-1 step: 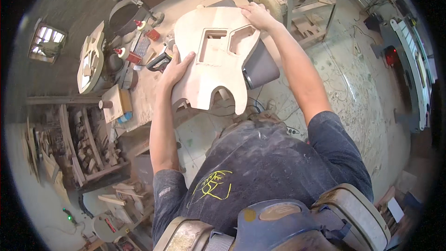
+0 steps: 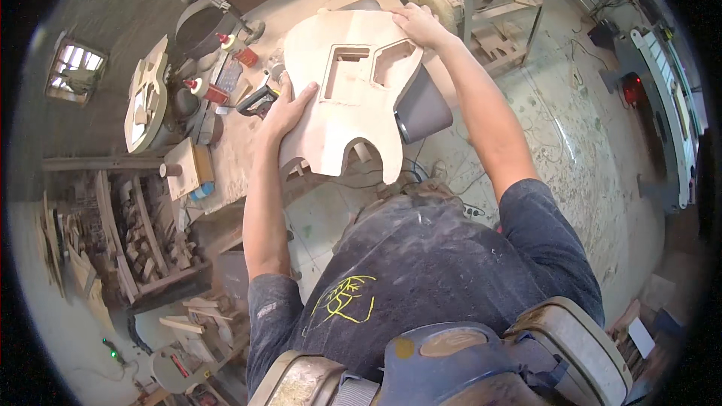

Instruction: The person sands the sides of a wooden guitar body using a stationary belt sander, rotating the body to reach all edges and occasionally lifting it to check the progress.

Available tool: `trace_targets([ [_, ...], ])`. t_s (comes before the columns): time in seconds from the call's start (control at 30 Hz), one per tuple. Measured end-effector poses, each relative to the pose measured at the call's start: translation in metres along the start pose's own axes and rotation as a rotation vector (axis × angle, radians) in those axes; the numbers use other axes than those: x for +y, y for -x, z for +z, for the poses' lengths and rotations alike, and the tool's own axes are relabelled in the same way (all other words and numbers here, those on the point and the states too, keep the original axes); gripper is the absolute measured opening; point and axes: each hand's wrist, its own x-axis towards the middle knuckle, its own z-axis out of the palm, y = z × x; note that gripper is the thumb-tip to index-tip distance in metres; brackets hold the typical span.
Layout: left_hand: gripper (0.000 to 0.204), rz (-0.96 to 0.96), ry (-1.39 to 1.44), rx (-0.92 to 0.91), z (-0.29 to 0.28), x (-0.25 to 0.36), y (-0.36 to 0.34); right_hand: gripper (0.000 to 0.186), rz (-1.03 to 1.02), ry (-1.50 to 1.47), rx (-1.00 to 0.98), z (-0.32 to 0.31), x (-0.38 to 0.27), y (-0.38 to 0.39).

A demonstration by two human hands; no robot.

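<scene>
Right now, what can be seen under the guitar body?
A grey rounded piece shows past its right edge, and the table past its left. The rest is covered by the guitar body; whether it touches the piece, I cannot tell.

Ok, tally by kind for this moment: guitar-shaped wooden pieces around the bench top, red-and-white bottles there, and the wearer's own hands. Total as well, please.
Guitar-shaped wooden pieces: 2 (the held piece, the piece farther left)
Red-and-white bottles: 2
Wearer's hands: 2 (left hand, right hand)
Total: 6
</scene>
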Motion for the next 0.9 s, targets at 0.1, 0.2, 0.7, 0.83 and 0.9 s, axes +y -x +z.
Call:
trace_targets([
  [0.1, 0.109, -0.016, -0.041, -0.038, 0.014, 0.03, -0.007, 0.043, 0.039, 0.029, 0.074, 0.001, 0.047, -0.001],
  [0.2, 0.109, -0.04, -0.054, -0.031, 0.012, 0.027, -0.008, 0.047, -0.005, 0.017, 0.051, -0.004, 0.042, -0.001],
  [0.7, 0.101, -0.014, 0.014, -0.077, -0.03, -0.012, 0.001, 0.045, 0.017, 0.05, 0.015, 0.021, -0.018, 0.005],
  [0.83, 0.099, 0.02, -0.044, -0.057, -0.033, -0.022, -0.002, 0.046, 0.029, -0.002, 0.021, 0.035, -0.012, 0.001],
  [0.9, 0.098, 0.051, -0.062, -0.074, -0.03, -0.014, -0.005, 0.047, -0.035, 0.066, 0.053, 0.05, 0.016, -0.01],
])
